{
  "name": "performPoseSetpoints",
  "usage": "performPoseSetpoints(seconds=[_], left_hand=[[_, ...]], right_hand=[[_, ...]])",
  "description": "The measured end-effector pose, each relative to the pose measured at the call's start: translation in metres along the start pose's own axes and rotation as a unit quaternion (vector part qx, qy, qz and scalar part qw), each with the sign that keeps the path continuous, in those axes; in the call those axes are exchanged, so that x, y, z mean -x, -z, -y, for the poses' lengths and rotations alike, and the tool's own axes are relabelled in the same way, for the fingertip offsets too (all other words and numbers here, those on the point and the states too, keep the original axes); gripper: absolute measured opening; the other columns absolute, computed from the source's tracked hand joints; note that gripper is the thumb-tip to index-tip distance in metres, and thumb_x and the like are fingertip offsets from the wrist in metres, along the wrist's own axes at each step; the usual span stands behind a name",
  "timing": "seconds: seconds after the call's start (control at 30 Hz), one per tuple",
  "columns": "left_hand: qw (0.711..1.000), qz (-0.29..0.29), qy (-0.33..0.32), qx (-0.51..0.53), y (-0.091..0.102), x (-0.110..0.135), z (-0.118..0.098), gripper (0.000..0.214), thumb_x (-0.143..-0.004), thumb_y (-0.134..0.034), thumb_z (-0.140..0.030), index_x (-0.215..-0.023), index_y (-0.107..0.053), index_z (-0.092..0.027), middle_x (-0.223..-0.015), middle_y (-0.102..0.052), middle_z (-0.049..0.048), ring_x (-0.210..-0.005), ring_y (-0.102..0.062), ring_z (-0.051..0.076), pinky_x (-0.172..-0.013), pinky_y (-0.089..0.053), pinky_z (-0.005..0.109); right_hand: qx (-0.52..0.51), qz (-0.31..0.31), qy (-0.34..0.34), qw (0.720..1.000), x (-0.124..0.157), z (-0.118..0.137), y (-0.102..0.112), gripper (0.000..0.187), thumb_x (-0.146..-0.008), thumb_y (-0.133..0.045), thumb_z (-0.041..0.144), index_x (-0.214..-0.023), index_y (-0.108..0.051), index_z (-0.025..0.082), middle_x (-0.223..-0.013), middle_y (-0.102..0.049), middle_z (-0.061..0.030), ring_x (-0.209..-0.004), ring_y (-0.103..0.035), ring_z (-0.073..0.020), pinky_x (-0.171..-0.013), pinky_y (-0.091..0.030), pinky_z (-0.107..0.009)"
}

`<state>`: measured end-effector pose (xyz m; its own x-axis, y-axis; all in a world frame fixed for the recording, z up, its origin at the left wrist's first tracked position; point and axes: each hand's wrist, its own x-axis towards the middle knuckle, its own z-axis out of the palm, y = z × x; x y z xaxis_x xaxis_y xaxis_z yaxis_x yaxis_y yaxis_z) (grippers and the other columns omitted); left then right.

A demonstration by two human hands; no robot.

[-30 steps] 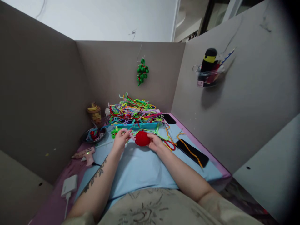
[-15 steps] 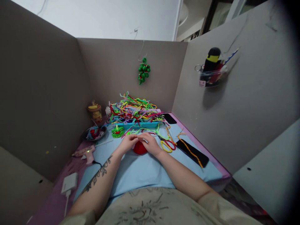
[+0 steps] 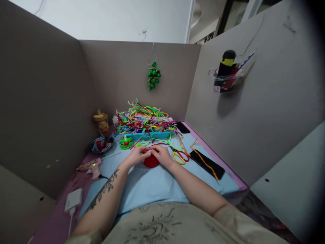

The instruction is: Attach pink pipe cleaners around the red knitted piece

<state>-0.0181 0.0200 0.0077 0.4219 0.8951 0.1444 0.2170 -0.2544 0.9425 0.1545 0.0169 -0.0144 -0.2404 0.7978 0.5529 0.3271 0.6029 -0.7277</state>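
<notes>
A rounded red piece (image 3: 151,162), whose kind I cannot make out, lies between my hands at the middle of the blue cloth. Its far side is hidden behind my fingers. My left hand (image 3: 138,156) curls over its left edge, while my right hand (image 3: 163,157) holds it from the right. The fingertips of both hands meet above it, pinched close together. A green knitted-looking face piece (image 3: 126,143) sits just beyond my left hand. Scissors with yellow and red handles (image 3: 180,157) lie to the right of my right hand.
A blue tray (image 3: 158,135) heaped with colourful yarn-like strands (image 3: 144,118) stands at the back. On the left are a bowl (image 3: 113,144), a pink glue gun (image 3: 94,166) and a white adapter (image 3: 74,200). A black slab (image 3: 210,163) under an orange strand lies right. Grey panels surround the table.
My fingers have shifted slightly around the red piece, the left fingertips now a little lower against it. The whole view has moved slightly, and the other things lie as before.
</notes>
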Motion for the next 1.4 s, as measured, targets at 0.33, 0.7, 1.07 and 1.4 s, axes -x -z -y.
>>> performPoseSetpoints(seconds=[0.33, 0.7, 1.07, 1.4], left_hand=[[1.0, -0.007, 0.001, -0.011, -0.006, -0.003, 0.007, 0.04, -0.077, -0.056, -0.047, -0.093, -0.062, -0.011, -0.062, -0.055, -0.0008, -0.043, -0.045, 0.007, -0.04, -0.034, 0.019], [0.996, -0.047, -0.018, -0.069, -0.008, -0.003, 0.004, 0.04, -0.077, -0.056, -0.047, -0.096, -0.066, -0.013, -0.064, -0.062, 0.0021, -0.048, -0.05, 0.01, -0.043, -0.037, 0.02], [0.984, -0.079, -0.047, -0.152, -0.009, 0.0, -0.001, 0.031, -0.08, -0.053, -0.039, -0.094, -0.066, -0.015, -0.075, -0.068, 0.0038, -0.061, -0.059, 0.014, -0.055, -0.045, 0.023], [0.978, -0.066, -0.072, -0.186, -0.011, -0.001, -0.002, 0.027, -0.083, -0.05, -0.036, -0.087, -0.067, -0.016, -0.081, -0.069, 0.0039, -0.072, -0.06, 0.016, -0.065, -0.044, 0.025]], right_hand=[[-0.024, -0.023, 0.02, 0.999, -0.001, -0.006, -0.003, 0.021, -0.082, -0.047, 0.016, -0.098, -0.061, 0.02, -0.095, -0.065, -0.0044, -0.09, -0.059, -0.0167, -0.081, -0.046, -0.031], [0.038, -0.057, 0.016, 0.998, -0.001, 0.001, -0.002, 0.007, -0.079, -0.056, 0.024, -0.078, -0.059, 0.019, -0.076, -0.057, -0.0015, -0.069, -0.052, -0.0144, -0.065, -0.042, -0.026], [0.094, -0.044, 0.042, 0.994, 0.001, -0.002, -0.005, 0.014, -0.086, -0.046, 0.018, -0.082, -0.058, 0.019, -0.082, -0.058, -0.0039, -0.08, -0.053, -0.0165, -0.075, -0.042, -0.028], [0.11, -0.016, 0.043, 0.993, 0.0, -0.005, -0.005, 0.017, -0.089, -0.039, 0.019, -0.077, -0.051, 0.02, -0.078, -0.053, -0.0028, -0.077, -0.05, -0.0165, -0.069, -0.039, -0.027]])
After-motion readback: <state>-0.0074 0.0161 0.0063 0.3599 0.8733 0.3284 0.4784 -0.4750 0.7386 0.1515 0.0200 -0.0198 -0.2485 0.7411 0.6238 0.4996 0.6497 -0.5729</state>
